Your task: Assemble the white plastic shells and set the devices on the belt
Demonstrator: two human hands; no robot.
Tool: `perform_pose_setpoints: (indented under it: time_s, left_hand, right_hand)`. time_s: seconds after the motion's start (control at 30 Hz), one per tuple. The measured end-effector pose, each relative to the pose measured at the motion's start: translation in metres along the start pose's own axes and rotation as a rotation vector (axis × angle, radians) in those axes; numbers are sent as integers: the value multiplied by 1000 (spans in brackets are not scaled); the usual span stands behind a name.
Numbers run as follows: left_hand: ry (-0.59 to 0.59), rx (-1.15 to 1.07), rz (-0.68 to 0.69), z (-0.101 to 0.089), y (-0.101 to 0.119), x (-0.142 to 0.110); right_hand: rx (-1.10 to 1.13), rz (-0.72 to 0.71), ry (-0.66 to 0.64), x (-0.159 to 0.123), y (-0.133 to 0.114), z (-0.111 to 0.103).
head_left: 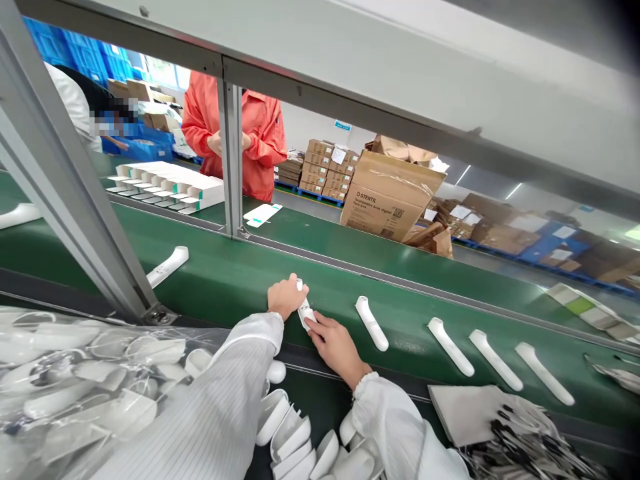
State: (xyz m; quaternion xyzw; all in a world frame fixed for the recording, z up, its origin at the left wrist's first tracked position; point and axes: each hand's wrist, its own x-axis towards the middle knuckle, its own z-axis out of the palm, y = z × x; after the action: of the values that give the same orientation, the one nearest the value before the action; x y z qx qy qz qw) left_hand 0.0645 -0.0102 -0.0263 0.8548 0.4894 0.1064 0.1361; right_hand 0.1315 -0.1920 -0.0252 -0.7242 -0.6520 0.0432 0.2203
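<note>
Right now both hands are meeting on one white plastic thermometer body (303, 309) at the near edge of the green conveyor belt (240, 280). The left hand (286, 297) is curling into a tight grip around its upper end, fingers folded over the rounded head. The right hand (334, 343) is pinching the lower end in a narrow grip, fingertips (311, 322) pressing on a small printed label there. Both arms are wearing white, finely striped sleeves with gathered cuffs.

At 3 o'clock from the hands, four more smooth, glossy white thermometer bodies (371, 323) are lying on the matte belt in a row, each slanted and spaced apart. At 9 o'clock another one (167, 267) is resting alone. At 6 o'clock, curved white shell halves (290, 433) are lying stacked, and at 8 o'clock a clear crinkled plastic bag (75, 373) is holding more white parts. Across the belt, at 11 o'clock, a person in an orange jacket (260, 143) is standing beside flat white cartons (167, 185).
</note>
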Motion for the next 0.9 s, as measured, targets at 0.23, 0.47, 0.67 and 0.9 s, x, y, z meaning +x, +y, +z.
perform_pose_setpoints:
  time_s: [0.23, 0.47, 0.67, 0.9]
  left_hand:
    - [-62, -17, 4, 3, 16, -4]
    - [-227, -30, 133, -12, 30, -4]
    - [111, 71, 77, -72, -34, 28]
    - [12, 289, -376, -113, -145, 41]
  right_hand:
    - [-155, 35, -53, 2, 13, -4]
    - [-276, 173, -95, -2, 7, -22]
    - [81, -212, -186, -13, -47, -22]
    - [21, -370, -280, -20, -72, -10]
